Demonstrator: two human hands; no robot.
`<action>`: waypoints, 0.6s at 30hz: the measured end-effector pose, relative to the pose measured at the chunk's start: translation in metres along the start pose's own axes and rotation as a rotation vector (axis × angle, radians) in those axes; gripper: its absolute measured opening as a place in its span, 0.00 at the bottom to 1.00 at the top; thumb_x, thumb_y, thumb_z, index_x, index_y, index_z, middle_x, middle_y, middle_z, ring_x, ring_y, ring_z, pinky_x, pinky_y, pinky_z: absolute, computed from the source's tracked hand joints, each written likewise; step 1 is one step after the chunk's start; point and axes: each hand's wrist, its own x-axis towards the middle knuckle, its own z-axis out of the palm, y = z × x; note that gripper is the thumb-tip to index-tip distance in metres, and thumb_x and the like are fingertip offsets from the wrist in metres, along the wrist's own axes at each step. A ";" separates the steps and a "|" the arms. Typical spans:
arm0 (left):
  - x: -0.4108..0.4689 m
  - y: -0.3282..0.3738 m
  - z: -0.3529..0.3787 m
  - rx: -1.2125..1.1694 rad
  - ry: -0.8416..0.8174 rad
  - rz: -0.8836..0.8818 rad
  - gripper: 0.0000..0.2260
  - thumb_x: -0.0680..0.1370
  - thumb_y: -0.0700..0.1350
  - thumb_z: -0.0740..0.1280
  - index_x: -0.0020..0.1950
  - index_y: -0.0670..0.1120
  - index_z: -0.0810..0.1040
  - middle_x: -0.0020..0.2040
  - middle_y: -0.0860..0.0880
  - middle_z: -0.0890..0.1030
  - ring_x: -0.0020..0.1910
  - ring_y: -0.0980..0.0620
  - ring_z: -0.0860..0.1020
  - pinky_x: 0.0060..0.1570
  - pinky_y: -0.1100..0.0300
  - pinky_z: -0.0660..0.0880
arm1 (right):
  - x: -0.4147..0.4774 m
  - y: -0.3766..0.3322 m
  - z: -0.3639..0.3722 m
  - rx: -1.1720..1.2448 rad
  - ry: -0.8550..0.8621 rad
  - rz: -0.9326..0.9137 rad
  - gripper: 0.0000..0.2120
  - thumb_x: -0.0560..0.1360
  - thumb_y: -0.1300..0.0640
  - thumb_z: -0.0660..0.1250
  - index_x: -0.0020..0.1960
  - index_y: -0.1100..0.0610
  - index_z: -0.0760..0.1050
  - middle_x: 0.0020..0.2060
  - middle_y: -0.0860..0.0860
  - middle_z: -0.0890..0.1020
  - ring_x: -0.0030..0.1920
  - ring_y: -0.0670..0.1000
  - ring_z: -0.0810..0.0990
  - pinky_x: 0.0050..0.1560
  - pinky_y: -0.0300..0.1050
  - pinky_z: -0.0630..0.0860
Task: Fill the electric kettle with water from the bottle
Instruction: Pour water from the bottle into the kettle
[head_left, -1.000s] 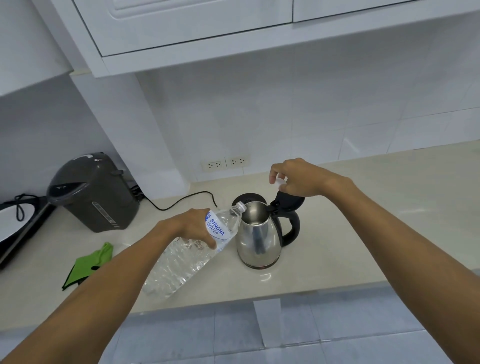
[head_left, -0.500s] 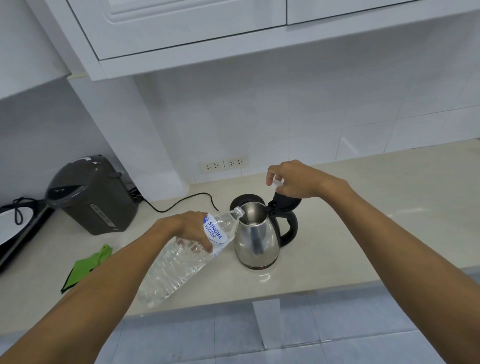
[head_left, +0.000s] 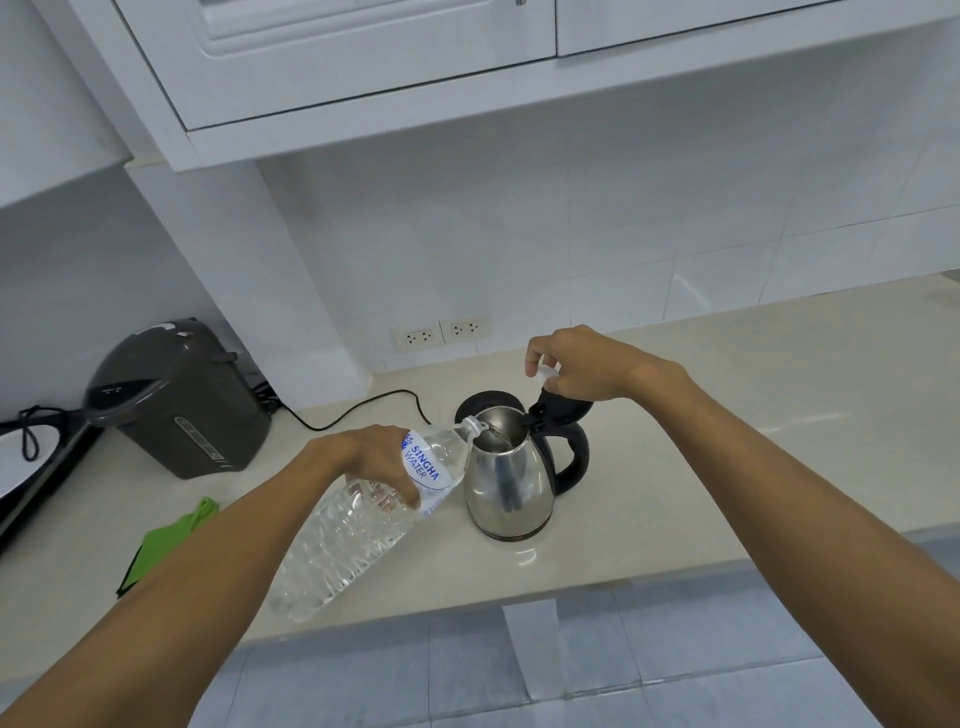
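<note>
Water is running in a thin stream from the bottle (head_left: 363, 525) into the open top of the steel kettle (head_left: 511, 480), which sits on the pale countertop (head_left: 753, 457) near its front edge. Bottle's tilted neck-up-and-right, mouth right over the kettle rim, clear ribbed body angled down toward the camera, blue Singha label near the neck.

Left hand (head_left: 371, 457) is wrapped around the bottle's upper part, fingers curled snug over the label, thumb side hidden from here. Right hand (head_left: 576, 364) hovers over the kettle's black handle (head_left: 569, 457), fingers bent and pinched on a small white cap (head_left: 546, 372), with the flipped-up black lid (head_left: 561, 408) just under the palm. Can't tell if the hand actually touches the lid.

Further out: a black cord (head_left: 363, 410) runs back behind the kettle, dark grey hot water dispenser (head_left: 182, 400) on the left, green cloth (head_left: 166, 540) in front of it, two wall sockets (head_left: 441, 332) on the tile.
</note>
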 end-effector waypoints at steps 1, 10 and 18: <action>0.001 0.000 0.000 0.010 -0.001 0.002 0.15 0.68 0.51 0.84 0.47 0.55 0.80 0.39 0.56 0.84 0.37 0.57 0.82 0.29 0.66 0.77 | 0.000 0.000 0.001 0.002 0.000 0.002 0.13 0.77 0.61 0.63 0.58 0.49 0.77 0.55 0.52 0.80 0.52 0.52 0.75 0.46 0.46 0.72; 0.004 -0.002 0.000 0.034 -0.019 0.006 0.16 0.66 0.53 0.84 0.45 0.56 0.79 0.40 0.56 0.84 0.37 0.56 0.83 0.40 0.56 0.84 | -0.001 0.002 0.000 0.005 0.003 0.005 0.12 0.78 0.61 0.62 0.58 0.50 0.77 0.54 0.53 0.81 0.53 0.54 0.77 0.45 0.47 0.75; -0.001 0.003 -0.003 0.004 -0.025 -0.008 0.17 0.69 0.50 0.84 0.51 0.55 0.79 0.45 0.53 0.85 0.39 0.54 0.85 0.30 0.63 0.80 | 0.001 0.003 0.002 0.003 0.000 0.005 0.12 0.77 0.61 0.63 0.57 0.49 0.77 0.55 0.52 0.81 0.52 0.53 0.77 0.44 0.47 0.74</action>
